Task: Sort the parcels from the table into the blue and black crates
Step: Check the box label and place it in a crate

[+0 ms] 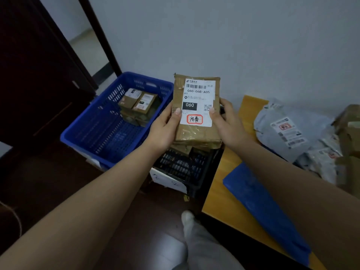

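Note:
A flat brown cardboard parcel (196,131) with a white shipping label is held upright in front of me. My left hand (165,127) grips its left edge with the thumb on the label. My right hand (227,121) grips its right edge the same way. The parcel hangs above the black crate (181,168), which stands on the floor beside the table. The blue crate (101,133) stands to the left of the black one and holds a few small brown boxes (139,105) at its far end.
A yellow table (224,201) on the right carries a blue mailer bag (263,211), a grey plastic mailer (286,131) and brown parcels (348,133) at the far right. A dark door (39,94) stands at left. My trouser leg (200,244) is below.

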`<state>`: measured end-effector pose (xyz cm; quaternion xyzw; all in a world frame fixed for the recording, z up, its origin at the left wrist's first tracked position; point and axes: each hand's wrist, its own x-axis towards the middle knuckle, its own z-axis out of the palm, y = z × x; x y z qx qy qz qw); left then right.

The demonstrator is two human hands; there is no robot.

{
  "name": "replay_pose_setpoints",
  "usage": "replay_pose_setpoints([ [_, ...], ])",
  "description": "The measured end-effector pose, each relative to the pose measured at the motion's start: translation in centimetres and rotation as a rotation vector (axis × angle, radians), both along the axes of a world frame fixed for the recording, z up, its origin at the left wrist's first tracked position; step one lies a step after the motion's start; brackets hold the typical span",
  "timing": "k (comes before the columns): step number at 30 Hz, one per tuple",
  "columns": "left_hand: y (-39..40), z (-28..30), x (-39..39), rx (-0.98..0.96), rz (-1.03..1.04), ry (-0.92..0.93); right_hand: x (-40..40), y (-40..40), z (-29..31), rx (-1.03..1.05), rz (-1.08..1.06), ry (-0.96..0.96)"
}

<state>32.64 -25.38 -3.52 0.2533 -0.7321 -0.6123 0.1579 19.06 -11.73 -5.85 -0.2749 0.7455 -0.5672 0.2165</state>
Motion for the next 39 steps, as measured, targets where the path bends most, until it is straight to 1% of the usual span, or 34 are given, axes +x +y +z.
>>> replay_pose_setpoints([
  [6, -6.6, -2.3, -2.5, 0.049, 0.090, -0.124, -2.7, -6.7, -3.4, 0.035, 0.001, -0.139],
  [12, -12.6, -5.3, -5.3, 0.050, 0.049, -0.305, -5.7, -13.1, -6.7, 0.176, -0.044, -0.188],
  [18, -16.4, -8.6, -5.9, 0.094, 0.022, -0.458, -6.6, -17.1, -10.4, 0.361, 0.044, -0.221],
  [25, -22.0, -11.2, -7.2, 0.128, -0.033, -0.544, -6.5, -21.7, -12.2, 0.487, -0.014, -0.323],
  [30, -27.4, -12.4, -6.3, 0.134, -0.056, -0.566, -5.3, -26.9, -12.6, 0.558, -0.042, -0.336],
  [33, -32.0, -13.0, -4.6, 0.124, -0.105, -0.558, -3.4, -30.8, -12.8, 0.536, -0.080, -0.426],
  [35, -35.4, -13.5, -3.2, 0.121, -0.141, -0.557, -1.6, -33.9, -13.1, 0.541, -0.075, -0.444],
  [39, -41.9, -14.8, 0.3, 0.078, -0.235, -0.620, 2.4, -39.7, -14.4, 0.581, -0.069, -0.555],
])
